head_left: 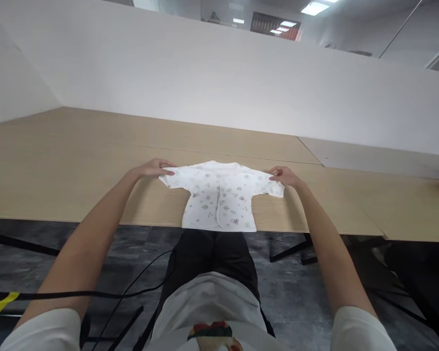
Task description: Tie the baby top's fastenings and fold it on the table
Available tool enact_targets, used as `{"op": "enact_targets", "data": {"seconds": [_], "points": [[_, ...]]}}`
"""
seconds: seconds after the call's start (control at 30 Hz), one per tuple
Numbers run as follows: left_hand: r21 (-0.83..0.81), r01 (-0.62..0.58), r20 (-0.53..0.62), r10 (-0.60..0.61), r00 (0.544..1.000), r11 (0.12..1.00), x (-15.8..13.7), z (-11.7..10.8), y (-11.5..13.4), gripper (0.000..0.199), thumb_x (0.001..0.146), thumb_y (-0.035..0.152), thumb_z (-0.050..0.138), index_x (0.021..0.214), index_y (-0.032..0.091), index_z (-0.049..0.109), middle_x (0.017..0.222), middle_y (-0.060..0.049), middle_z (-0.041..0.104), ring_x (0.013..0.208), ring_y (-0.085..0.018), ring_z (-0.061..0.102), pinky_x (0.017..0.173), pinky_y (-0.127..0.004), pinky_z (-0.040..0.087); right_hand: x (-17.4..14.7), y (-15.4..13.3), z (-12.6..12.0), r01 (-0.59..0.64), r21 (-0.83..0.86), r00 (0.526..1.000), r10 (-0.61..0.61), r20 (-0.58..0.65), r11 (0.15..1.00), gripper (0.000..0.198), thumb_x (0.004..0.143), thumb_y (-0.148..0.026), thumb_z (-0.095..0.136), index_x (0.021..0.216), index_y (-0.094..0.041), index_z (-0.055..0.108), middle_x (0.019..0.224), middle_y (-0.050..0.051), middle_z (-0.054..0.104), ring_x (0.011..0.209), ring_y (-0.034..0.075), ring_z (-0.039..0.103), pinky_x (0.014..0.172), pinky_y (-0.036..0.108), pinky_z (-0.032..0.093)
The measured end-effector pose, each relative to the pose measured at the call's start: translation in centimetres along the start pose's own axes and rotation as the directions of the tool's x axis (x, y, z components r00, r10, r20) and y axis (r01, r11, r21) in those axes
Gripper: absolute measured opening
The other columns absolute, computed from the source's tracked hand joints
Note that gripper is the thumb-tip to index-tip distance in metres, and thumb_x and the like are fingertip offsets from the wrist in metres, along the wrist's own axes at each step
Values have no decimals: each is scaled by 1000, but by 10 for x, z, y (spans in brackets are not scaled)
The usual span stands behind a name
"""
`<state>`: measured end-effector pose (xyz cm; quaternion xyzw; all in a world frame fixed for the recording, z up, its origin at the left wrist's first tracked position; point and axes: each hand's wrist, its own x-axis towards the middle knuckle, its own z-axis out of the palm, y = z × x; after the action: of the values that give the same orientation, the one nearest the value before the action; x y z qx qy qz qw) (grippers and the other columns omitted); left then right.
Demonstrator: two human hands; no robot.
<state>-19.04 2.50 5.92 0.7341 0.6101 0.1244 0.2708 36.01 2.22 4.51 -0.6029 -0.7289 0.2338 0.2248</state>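
Spreading of a small garment is the step in hand, as I judge it: a white baby shirt (219,197) with little printed figures lies flat on the wooden table (76,161), front side up, and its lower hem reaches the near edge of the table, directly before the person.

On the left side, the left hand (154,168) rests at the tip of the left sleeve. Its fingers (168,171) are nearly closed and pinch the sleeve end; the thumb is hidden under them, so I cannot tell how firm the hold is.

In the middle, the body of the shirt is smooth, with a closed front seam running down.

On the right side, the right hand (285,176) meets the end of the other sleeve. Its fingers are also narrow and hold the cloth edge between fingertips and thumb.

Both sleeves are stretched outward, roughly in one line. My judgement is that the next move calls for an even grip on both sides, so the thin cloth does not wrinkle or slide toward the table edge. A light, equal motion of both hands seems necessary.
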Motion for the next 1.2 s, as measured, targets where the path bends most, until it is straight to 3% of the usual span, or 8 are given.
{"op": "enact_targets", "data": {"seconds": [0.1,0.23,0.43,0.63,0.73,0.83,1.0,1.2], "points": [[75,-17,-74,23,997,997,3,-2,3,71,59,59,68,120,23,61,120,-7,64,105,-26,60,85,-29,48,7,-7,3,24,-246,999,-33,-36,969,27,75,-27,66,100,-16,68,84,5,67,75,16,60,66,25,44],[307,83,-160,-35,986,948,17,2,-5,64,63,54,66,117,20,62,102,-9,69,97,-28,62,83,-32,46,19,-16,15,-106,-537,993,66,-94,837,27,83,-23,59,109,-19,65,105,10,67,98,22,60,78,28,44],[371,175,-294,-63,954,912,23,11,-5,39,75,45,60,105,20,65,97,-8,68,98,-28,60,81,-32,46,23,-16,24,-207,-660,978,153,-140,722,30,84,-15,56,113,-16,62,117,16,60,105,24,58,82,30,44],[264,-12,-437,131,890,965,28,44,60,27,86,38,51,97,16,63,102,-8,65,96,-20,56,86,-31,44,26,-75,61,-16,-506,970,-110,-218,862,26,87,-14,47,105,-13,65,107,17,64,98,23,58,84,31,41],[213,-176,-304,236,923,961,35,87,109,23,84,27,47,90,17,67,97,-7,69,88,-18,59,78,-28,45,30,-115,102,97,-317,981,-144,-128,944,23,88,-22,47,93,-16,69,92,10,69,83,18,60,74,26,42],[205,-164,-211,207,955,965,44,129,141,25,82,27,46,82,17,69,89,-8,70,82,-21,61,71,-30,45,36,-134,137,42,-243,995,-62,-74,969,20,83,-22,51,83,-16,71,86,8,70,78,18,60,69,25,42],[137,-19,-325,63,944,990,59,161,152,31,85,32,43,91,17,69,93,-10,69,88,-25,62,73,-34,46,39,-125,156,-73,-146,983,47,-178,987,23,84,-22,51,93,-17,71,89,7,70,85,19,62,73,26,45],[136,-138,-362,179,915,981,62,171,147,27,87,29,44,96,18,68,103,-11,66,98,-24,59,83,-35,45,36,-117,153,-4,-101,988,-12,-156,995,25,82,-19,54,102,-20,70,88,5,70,86,18,62,80,26,45]]}}
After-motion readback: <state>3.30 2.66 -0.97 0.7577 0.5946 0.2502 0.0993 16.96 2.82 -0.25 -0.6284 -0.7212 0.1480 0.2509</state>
